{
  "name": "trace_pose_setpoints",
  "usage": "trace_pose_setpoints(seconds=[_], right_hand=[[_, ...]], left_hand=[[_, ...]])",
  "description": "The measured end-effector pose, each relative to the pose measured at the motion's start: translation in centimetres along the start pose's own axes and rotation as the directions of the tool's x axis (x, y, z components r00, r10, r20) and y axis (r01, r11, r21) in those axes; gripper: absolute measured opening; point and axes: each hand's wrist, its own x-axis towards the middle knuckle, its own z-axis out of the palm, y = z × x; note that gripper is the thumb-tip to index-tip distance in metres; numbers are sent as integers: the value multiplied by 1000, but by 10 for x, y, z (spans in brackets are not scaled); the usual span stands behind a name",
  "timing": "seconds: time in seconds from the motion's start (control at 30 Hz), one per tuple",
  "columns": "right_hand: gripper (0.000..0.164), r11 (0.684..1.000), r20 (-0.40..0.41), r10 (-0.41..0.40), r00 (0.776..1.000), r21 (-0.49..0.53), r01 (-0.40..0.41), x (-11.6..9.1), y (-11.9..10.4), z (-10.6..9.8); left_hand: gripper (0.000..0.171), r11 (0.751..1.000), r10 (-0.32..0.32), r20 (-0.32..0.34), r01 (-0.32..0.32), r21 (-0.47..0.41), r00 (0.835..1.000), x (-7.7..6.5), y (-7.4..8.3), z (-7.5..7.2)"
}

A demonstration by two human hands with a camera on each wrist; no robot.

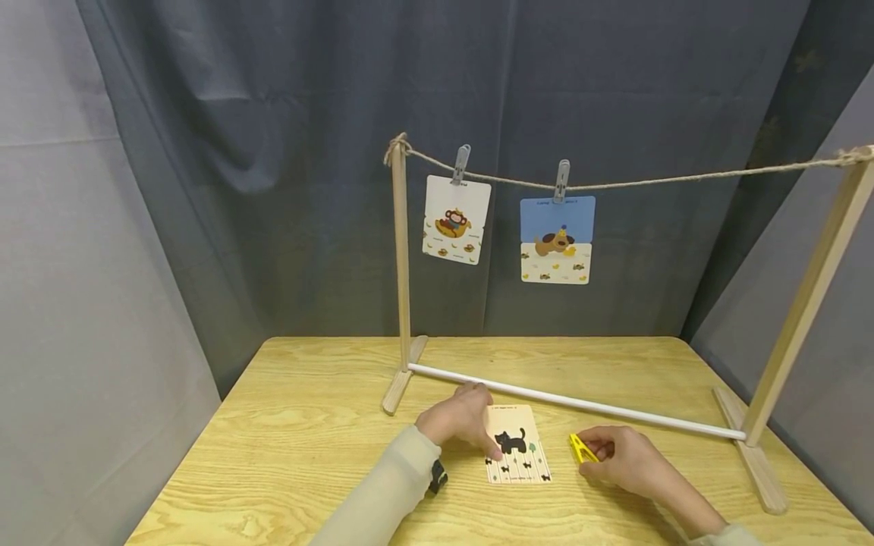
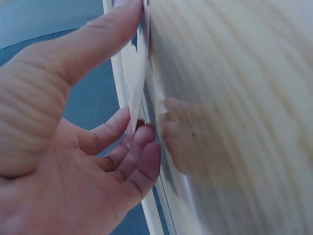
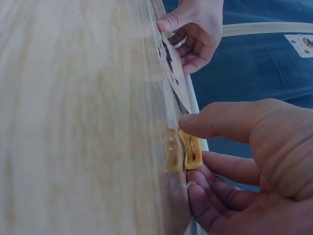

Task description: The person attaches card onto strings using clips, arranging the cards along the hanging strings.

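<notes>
On the table, a cream card with a black cat picture point(image 1: 514, 418) lies in front of the white bar. My left hand point(image 1: 459, 417) grips its left edge, the thumb on the printed face and fingertips at the underside. That edge appears tilted up off the tabletop in the left wrist view, where the card point(image 2: 139, 83) shows edge-on. To the right of the card, my right hand point(image 1: 628, 461) pinches a yellow clothespin point(image 1: 580, 448) between thumb and fingers, low over the table. The clothespin point(image 3: 193, 151) is apart from the card.
A twine line point(image 1: 655, 182) spans two wooden posts above the table. Grey clothespins hold a monkey card point(image 1: 444, 199) and a dog card point(image 1: 573, 216) on it. A white bar point(image 1: 580, 403) joins the stand's feet behind my hands. Dark curtains hang behind.
</notes>
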Motion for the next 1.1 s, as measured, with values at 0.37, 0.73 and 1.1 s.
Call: trace_pose_setpoints(seconds=[0.37, 0.73, 1.1], right_hand=[[52, 1000, -6, -6, 1000, 26, 6, -1, -1, -1], [49, 1000, -39, -9, 999, 9, 10, 0, -2, 0], [47, 1000, -83, -14, 996, -16, 12, -1, -2, -1]], left_hand=[[80, 992, 20, -39, -25, -128, 999, 2, -4, -3], [64, 976, 21, -82, -38, -215, 996, 2, -5, -7], [53, 959, 50, -119, -81, -273, 992, 2, -7, -12]])
